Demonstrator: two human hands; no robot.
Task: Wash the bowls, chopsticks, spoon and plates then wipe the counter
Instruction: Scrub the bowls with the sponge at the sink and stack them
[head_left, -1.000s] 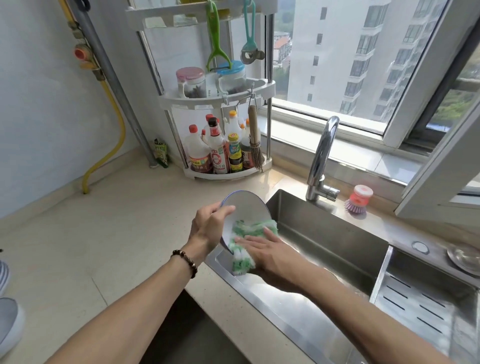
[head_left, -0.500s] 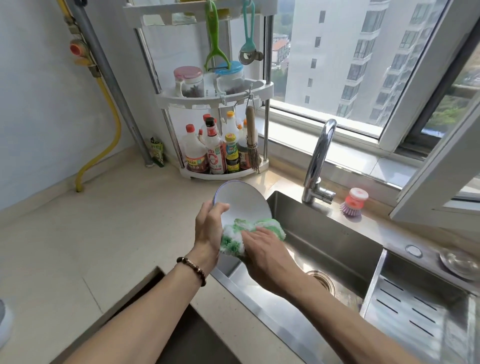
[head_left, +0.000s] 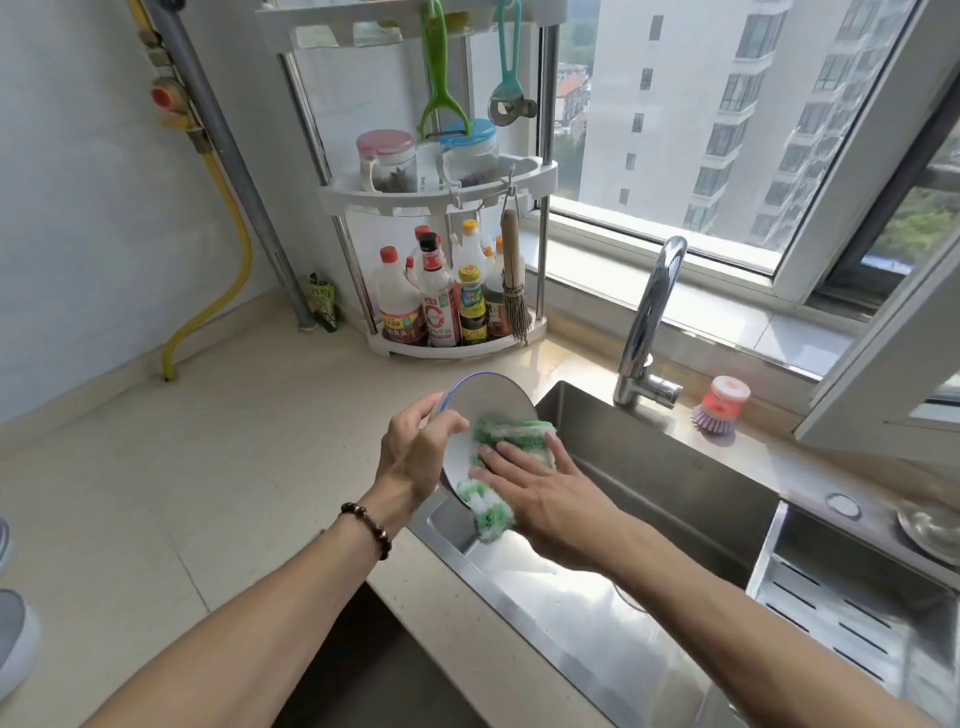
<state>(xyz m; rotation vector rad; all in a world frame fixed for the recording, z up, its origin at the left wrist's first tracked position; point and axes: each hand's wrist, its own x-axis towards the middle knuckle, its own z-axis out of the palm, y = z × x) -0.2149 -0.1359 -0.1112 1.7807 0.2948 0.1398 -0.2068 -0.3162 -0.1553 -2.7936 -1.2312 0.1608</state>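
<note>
Between the earlier views and the present one, the green-and-white cloth (head_left: 506, 457) is carried from the upper part of the plate's face down across its middle and lower edge, so that one end is now draped past the rim toward the sink; the plate (head_left: 485, 402) is kept tilted on edge in much the same place throughout. At this moment the plate is held above the left corner of the sink (head_left: 675, 467), its face turned toward the right hand. It is gripped at its left rim by the left hand (head_left: 415, 452), whose fingers are curled behind it with the thumb laid on the front. The right hand (head_left: 540, 493) is spread flat, fingers nearly straight, and the cloth is pressed against the plate beneath them (nothing is closed within that hand). No water is seen running from the faucet (head_left: 652, 322). The shift is taken to mean that scrubbing of this plate is in progress and unfinished; rinsing is judged to remain, as do the other dishes (none identifiable in view) and the wiping of the counter (head_left: 234, 467).
</note>
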